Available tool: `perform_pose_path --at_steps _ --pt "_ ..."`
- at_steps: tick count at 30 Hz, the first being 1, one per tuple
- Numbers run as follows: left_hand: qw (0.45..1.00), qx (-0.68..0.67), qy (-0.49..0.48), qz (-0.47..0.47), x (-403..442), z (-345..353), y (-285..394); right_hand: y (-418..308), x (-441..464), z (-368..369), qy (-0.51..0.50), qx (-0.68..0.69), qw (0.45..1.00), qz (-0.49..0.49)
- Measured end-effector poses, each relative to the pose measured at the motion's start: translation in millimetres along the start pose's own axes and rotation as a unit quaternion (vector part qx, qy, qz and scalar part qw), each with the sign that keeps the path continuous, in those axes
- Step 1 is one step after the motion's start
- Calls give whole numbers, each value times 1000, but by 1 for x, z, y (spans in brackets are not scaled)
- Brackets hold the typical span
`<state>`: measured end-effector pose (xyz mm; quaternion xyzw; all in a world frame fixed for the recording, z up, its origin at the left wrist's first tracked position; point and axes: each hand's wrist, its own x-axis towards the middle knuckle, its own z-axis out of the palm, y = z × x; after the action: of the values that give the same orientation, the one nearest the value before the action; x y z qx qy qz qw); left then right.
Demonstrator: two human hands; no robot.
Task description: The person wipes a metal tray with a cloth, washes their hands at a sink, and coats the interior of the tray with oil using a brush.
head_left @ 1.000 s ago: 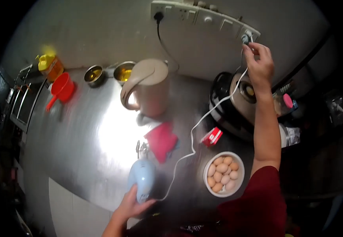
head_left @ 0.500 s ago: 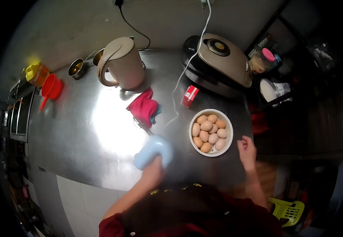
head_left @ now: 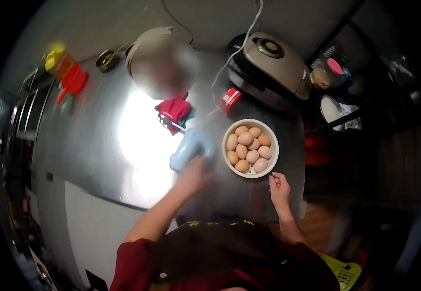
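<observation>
The light-blue hand mixer lies on the steel table, its metal beaters over a crumpled pink cloth. My left hand is at the mixer's near side, smeared by motion, so its fingers and grip cannot be made out. Right of the mixer stands a round white bowl with several brown eggs. My right hand is just below the bowl's lower right rim, fingers curled together; whether they touch the rim or hold anything is too small to tell.
Behind are a kettle, partly blurred, a rice cooker and a red-and-white box. A white cord runs down past the cooker. At the left are a red ladle, a metal bowl and a yellow bottle.
My right hand has come down from the wall socket to beside the egg bowl. The mixer has turned, its beaters now pointing up and left at the cloth. The view has shifted too.
</observation>
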<state>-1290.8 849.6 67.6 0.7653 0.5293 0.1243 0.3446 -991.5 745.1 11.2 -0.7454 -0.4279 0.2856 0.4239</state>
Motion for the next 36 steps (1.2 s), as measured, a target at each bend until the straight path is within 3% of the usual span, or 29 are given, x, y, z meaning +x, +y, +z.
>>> perform_pose_path --at_steps 4,6,8,10,12,16,18,20,24,28,30,32,34,36 --pt "978 -172 109 42 -38 -24 -4 -14 6 -2 -64 26 998 -5" --pt "961 -207 181 36 -65 -50 20 -30 5 2 -196 -16 979 53" --pt "947 -201 248 36 -94 -57 23 -14 1 19 -258 -11 962 -94" --pt "903 -287 319 -31 -124 -44 21 -5 -3 39 -300 -49 931 -202" --pt "855 -334 396 -23 -150 -16 12 -15 -11 51 -364 -89 895 -240" --pt "837 -294 428 -175 -216 33 7 -62 -42 61 -437 -13 881 -183" --pt "827 -288 415 -246 -251 67 -3 -62 -53 69 -421 -2 854 -305" --pt "827 -290 397 -271 -279 93 1 -60 -65 70 -479 -5 820 -314" --pt "841 -283 331 -321 -322 146 2 -43 -101 70 -577 -7 760 -299" --pt "842 -313 255 -358 -356 193 -4 -9 -141 69 -720 -62 655 -219" --pt "877 -232 220 -358 -378 219 -5 16 -160 70 -749 -173 602 -215" --pt "860 -262 233 -371 -395 247 1 38 -170 71 -812 -191 552 -10" --pt "788 -451 156 -390 -413 268 12 64 -177 62 -828 -214 518 -4" --pt "692 -636 97 -327 -440 284 26 74 -181 46 -820 -217 518 110"
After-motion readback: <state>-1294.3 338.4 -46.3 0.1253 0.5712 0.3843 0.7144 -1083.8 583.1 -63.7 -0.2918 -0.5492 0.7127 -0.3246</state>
